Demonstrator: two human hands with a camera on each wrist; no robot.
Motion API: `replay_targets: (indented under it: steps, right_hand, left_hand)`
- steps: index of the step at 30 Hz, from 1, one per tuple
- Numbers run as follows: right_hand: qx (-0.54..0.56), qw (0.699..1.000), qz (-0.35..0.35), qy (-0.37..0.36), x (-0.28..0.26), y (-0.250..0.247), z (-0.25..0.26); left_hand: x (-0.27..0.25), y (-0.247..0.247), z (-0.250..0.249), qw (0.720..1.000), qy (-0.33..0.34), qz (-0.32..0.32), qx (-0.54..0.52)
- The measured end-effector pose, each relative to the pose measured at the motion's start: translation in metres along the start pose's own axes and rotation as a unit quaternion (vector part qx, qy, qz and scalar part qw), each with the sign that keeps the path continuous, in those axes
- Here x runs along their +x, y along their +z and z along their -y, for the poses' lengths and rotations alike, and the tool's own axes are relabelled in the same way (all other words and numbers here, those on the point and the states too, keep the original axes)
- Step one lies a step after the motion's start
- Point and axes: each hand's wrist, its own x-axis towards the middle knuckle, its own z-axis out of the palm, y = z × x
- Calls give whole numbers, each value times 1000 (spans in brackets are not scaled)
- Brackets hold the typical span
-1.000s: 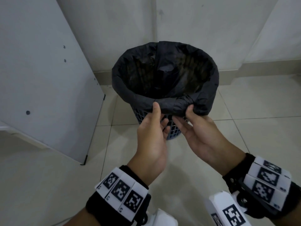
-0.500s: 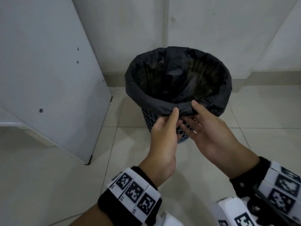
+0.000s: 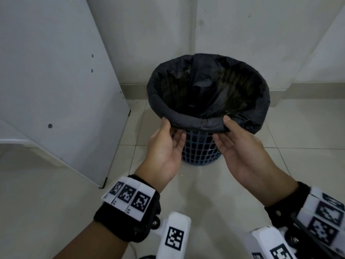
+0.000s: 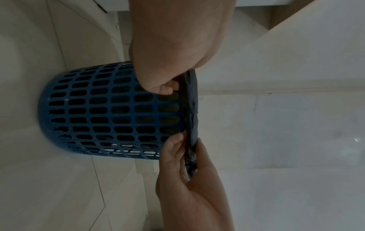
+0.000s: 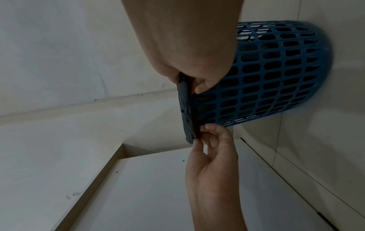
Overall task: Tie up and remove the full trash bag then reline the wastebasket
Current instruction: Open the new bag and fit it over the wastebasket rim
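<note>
A blue lattice wastebasket [image 3: 199,150] stands on the tile floor in the room's corner. It is lined with a black trash bag [image 3: 209,90] whose edge is folded over the rim. My left hand [image 3: 168,128] pinches the folded bag edge at the near-left rim, thumb on top and fingers beneath. My right hand [image 3: 226,128] pinches the same fold at the near-right rim. In the left wrist view the bag rim [image 4: 191,109] runs between my left hand [image 4: 171,87] and right hand [image 4: 189,143]. The right wrist view shows my right hand [image 5: 189,84] gripping the bag rim [image 5: 185,109].
A large white board [image 3: 56,81] leans at the left, its lower corner on the floor close to the basket. Pale walls meet behind the basket, with a baseboard [image 3: 308,90] along the right. Open tile floor [image 3: 289,165] lies to the right and in front.
My hands were close together at the middle of the near rim. They have slid apart along the rim, left hand to the left and right hand to the right.
</note>
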Motion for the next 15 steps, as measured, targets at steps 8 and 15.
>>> replay_targets:
  steps: [8,15]
  right_hand:
    - [8,1000,11,3,0,-2,2]
    - [15,1000,9,2,-1,-2,3]
  left_hand:
    - [7,-2,-1,1000,-2,15,-13]
    - [8,5,-11,998,-42,15,-35]
